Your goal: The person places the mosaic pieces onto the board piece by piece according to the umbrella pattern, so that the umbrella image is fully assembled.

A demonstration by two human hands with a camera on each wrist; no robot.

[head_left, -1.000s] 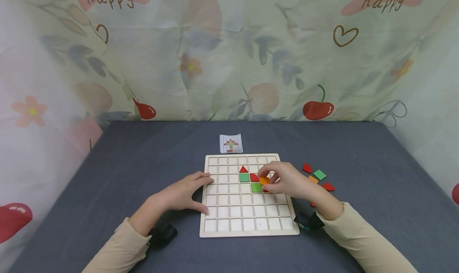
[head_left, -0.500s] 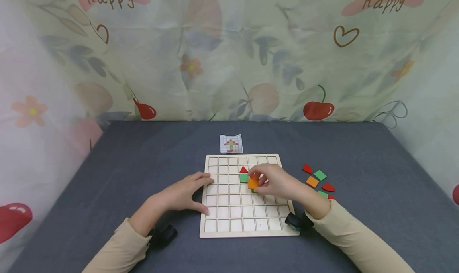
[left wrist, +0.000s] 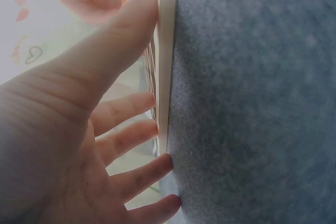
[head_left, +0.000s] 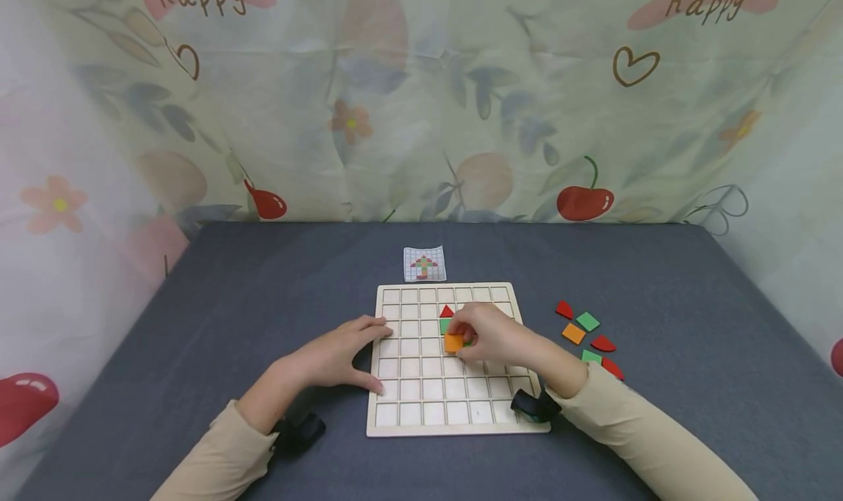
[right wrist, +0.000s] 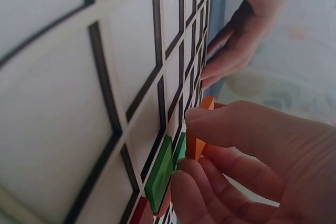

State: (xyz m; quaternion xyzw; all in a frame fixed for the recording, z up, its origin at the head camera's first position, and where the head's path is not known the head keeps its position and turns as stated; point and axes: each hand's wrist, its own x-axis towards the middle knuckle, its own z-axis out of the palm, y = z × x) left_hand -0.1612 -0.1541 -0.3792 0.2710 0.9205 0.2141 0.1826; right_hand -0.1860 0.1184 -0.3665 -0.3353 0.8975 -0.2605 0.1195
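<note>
A wooden grid board (head_left: 421,413) lies flat on the dark cloth. My left hand (head_left: 336,351) rests at its left edge, thumb and fingers spread; in the left wrist view the thumb (left wrist: 118,40) lies along the rim. Between thumb and fingers, my right hand (head_left: 503,338) pinches an orange square tile (head_left: 453,343), held just below a green square (head_left: 444,326) that has a red triangle (head_left: 447,311) above it. In the right wrist view the orange tile is tilted off the board, near a light green square (right wrist: 160,174). The right hand hides some placed pieces.
Right of the board lie loose pieces: an orange square (head_left: 574,333), a green square (head_left: 588,321), a red curved piece (head_left: 604,344) and several others. A small printed pattern card (head_left: 424,264) sits behind the board. A patterned curtain (head_left: 421,121) hangs behind the table.
My right hand has moved left across the board with the orange square tile, from over the red pieces to below the green square. The left hand has stayed put.
</note>
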